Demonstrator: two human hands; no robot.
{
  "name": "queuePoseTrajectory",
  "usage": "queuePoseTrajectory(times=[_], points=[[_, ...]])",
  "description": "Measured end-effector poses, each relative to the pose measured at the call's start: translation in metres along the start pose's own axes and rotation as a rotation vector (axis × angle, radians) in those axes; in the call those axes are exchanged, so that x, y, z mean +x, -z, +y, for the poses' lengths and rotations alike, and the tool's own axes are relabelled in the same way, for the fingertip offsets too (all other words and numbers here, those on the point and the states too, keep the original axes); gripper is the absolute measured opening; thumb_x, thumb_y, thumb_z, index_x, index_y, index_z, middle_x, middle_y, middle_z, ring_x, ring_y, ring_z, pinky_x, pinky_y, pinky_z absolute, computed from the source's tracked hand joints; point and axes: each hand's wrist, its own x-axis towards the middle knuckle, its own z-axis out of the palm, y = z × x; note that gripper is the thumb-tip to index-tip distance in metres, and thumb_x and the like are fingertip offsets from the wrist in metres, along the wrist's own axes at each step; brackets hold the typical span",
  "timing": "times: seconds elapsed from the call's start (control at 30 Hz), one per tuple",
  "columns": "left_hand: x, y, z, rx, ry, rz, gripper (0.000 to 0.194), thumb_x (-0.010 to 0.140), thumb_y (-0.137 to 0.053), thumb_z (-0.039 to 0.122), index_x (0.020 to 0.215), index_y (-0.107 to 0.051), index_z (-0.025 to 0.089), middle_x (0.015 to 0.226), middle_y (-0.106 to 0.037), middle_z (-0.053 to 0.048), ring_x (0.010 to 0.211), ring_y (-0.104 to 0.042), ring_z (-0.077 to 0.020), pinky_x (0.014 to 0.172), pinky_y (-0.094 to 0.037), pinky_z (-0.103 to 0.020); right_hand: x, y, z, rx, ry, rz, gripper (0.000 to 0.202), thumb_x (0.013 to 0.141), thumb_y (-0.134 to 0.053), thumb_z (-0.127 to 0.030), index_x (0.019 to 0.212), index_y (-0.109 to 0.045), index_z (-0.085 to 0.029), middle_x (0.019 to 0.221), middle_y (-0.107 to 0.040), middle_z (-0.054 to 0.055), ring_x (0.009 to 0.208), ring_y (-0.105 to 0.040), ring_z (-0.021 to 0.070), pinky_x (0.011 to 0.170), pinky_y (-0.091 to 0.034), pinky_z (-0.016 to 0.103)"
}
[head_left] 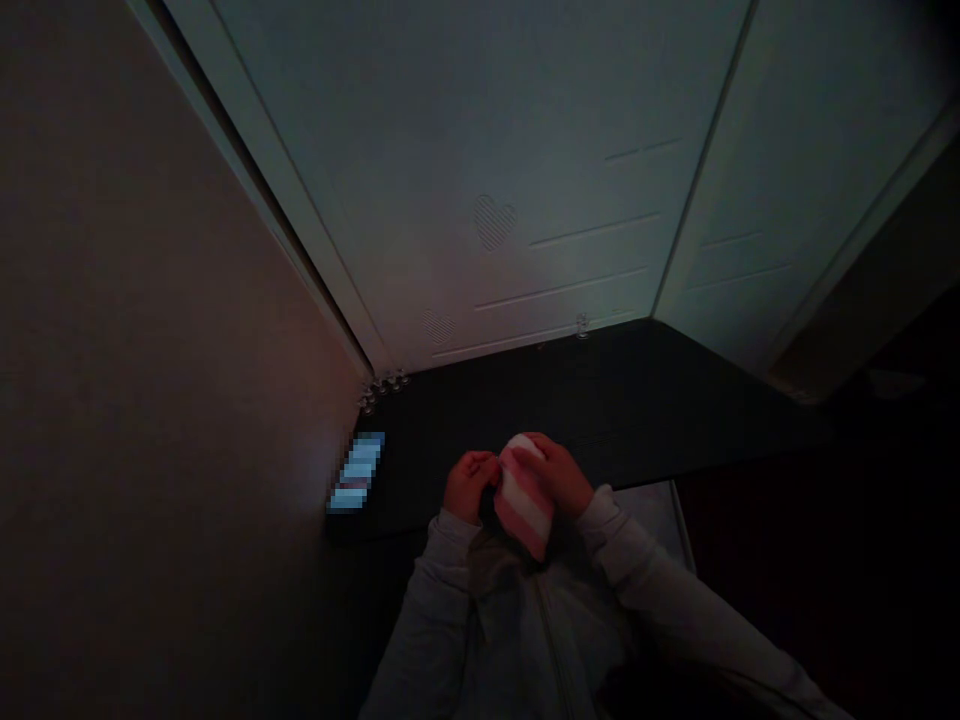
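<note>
A pink-and-white striped piece of soft fabric (521,500) hangs in front of my chest, its lower end tapering to a point. My right hand (559,475) grips it from the right, with the thumb lying across its upper part. On the other side, my left hand (472,482) is closed, its fingertips pinched together at the fabric's left edge. Whatever lies between those fingertips is too small and dark to make out. Both hands are just above the near edge of a dark tabletop (525,400).
A lit, blurred-out phone-like screen (356,472) is at the tabletop's left end. Several small clear objects (386,383) stand in the back left corner, and another small clear object (582,326) stands at the back edge. White panels (495,150) rise behind; a wall (187,400) bounds the left.
</note>
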Motion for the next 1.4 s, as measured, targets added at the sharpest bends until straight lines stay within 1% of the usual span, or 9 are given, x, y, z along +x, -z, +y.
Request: queuePoseTrajectory(times=[0.13, 0.23, 0.33, 0.47, 0.63, 0.8, 0.97, 1.13, 1.4], points=[[-0.001, -0.001, 0.002, 0.008, 0.009, -0.004, 0.023, 0.063, -0.059, 0.033, 0.072, -0.053, 0.013, 0.057, -0.055, 0.001, 0.05, -0.049, -0.0082, 0.052, -0.038, -0.022, -0.001, 0.0, -0.003, 0.026, -0.01, -0.01, 0.027, 0.069, -0.05, -0.032, 0.088, -0.058, -0.016, 0.09, -0.058, 0.005, 0.085, -0.051, 0.0174, 0.077, -0.038, 0.03], [-0.001, -0.001, 0.002, -0.016, -0.005, 0.015, 0.031, 0.061, -0.061, 0.03, 0.086, -0.053, 0.014, 0.06, -0.056, 0.001, 0.052, -0.05, -0.0085, 0.054, -0.04, -0.023, -0.001, 0.0, -0.005, 0.011, -0.002, -0.015, 0.026, 0.069, -0.049, -0.033, 0.087, -0.059, -0.015, 0.089, -0.059, 0.005, 0.084, -0.052, 0.0172, 0.076, -0.038, 0.029], [-0.002, 0.0, 0.0, -0.082, -0.05, 0.006, 0.047, 0.055, -0.066, 0.023, 0.099, -0.049, 0.018, 0.074, -0.059, -0.001, 0.062, -0.054, -0.0101, 0.061, -0.042, -0.024, -0.001, 0.0, -0.005, 0.001, -0.003, -0.004, 0.027, 0.07, -0.049, -0.033, 0.087, -0.059, -0.015, 0.089, -0.059, 0.005, 0.084, -0.051, 0.0172, 0.076, -0.038, 0.029], [-0.001, 0.003, -0.004, -0.113, -0.061, -0.011, 0.044, 0.052, -0.067, 0.018, 0.094, -0.054, 0.018, 0.082, -0.059, -0.003, 0.077, -0.055, -0.0131, 0.071, -0.041, -0.026, 0.0, 0.0, -0.002, -0.001, -0.015, 0.006, 0.027, 0.069, -0.049, -0.033, 0.088, -0.058, -0.015, 0.09, -0.059, 0.005, 0.085, -0.051, 0.0171, 0.077, -0.038, 0.028], [0.0, 0.003, -0.004, -0.096, -0.002, -0.012, 0.039, 0.054, -0.066, 0.02, 0.092, -0.055, 0.017, 0.079, -0.061, -0.004, 0.068, -0.055, -0.0114, 0.065, -0.041, -0.025, 0.0, 0.0, -0.001, 0.017, -0.029, 0.01, 0.028, 0.07, -0.049, -0.034, 0.087, -0.058, -0.015, 0.088, -0.059, 0.005, 0.081, -0.052, 0.0164, 0.073, -0.039, 0.028], [-0.001, -0.001, 0.002, -0.053, 0.032, 0.027, 0.029, 0.058, -0.064, 0.026, 0.083, -0.056, 0.013, 0.062, -0.059, 0.0, 0.053, -0.051, -0.0082, 0.055, -0.039, -0.022, -0.001, 0.0, -0.004, 0.004, -0.014, 0.016, 0.027, 0.069, -0.049, -0.033, 0.087, -0.059, -0.016, 0.092, -0.058, 0.005, 0.086, -0.051, 0.017, 0.077, -0.038, 0.028], [-0.002, -0.003, 0.006, -0.019, 0.013, 0.038, 0.023, 0.06, -0.06, 0.032, 0.073, -0.055, 0.013, 0.057, -0.056, 0.001, 0.051, -0.049, -0.0088, 0.051, -0.039, -0.022, 0.0, 0.0, -0.002, 0.009, -0.005, -0.011, 0.027, 0.069, -0.05, -0.033, 0.089, -0.058, -0.016, 0.093, -0.058, 0.005, 0.088, -0.051, 0.0171, 0.08, -0.037, 0.029], [-0.002, -0.003, 0.006, 0.019, -0.003, 0.036, 0.024, 0.061, -0.059, 0.035, 0.07, -0.055, 0.014, 0.058, -0.055, 0.001, 0.051, -0.049, -0.0086, 0.051, -0.038, -0.022, -0.001, 0.0, -0.002, -0.008, 0.003, -0.006, 0.027, 0.069, -0.05, -0.034, 0.087, -0.058, -0.016, 0.089, -0.058, 0.005, 0.085, -0.051, 0.0171, 0.078, -0.038, 0.029], [-0.003, -0.003, 0.004, -0.032, -0.029, 0.017, 0.037, 0.061, -0.061, 0.032, 0.093, -0.052, 0.015, 0.066, -0.058, -0.001, 0.055, -0.051, -0.0088, 0.054, -0.04, -0.022, 0.001, 0.0, -0.001, -0.025, -0.028, 0.012, 0.027, 0.07, -0.047, -0.036, 0.087, -0.057, -0.016, 0.086, -0.058, 0.004, 0.081, -0.051, 0.0171, 0.073, -0.039, 0.029]])
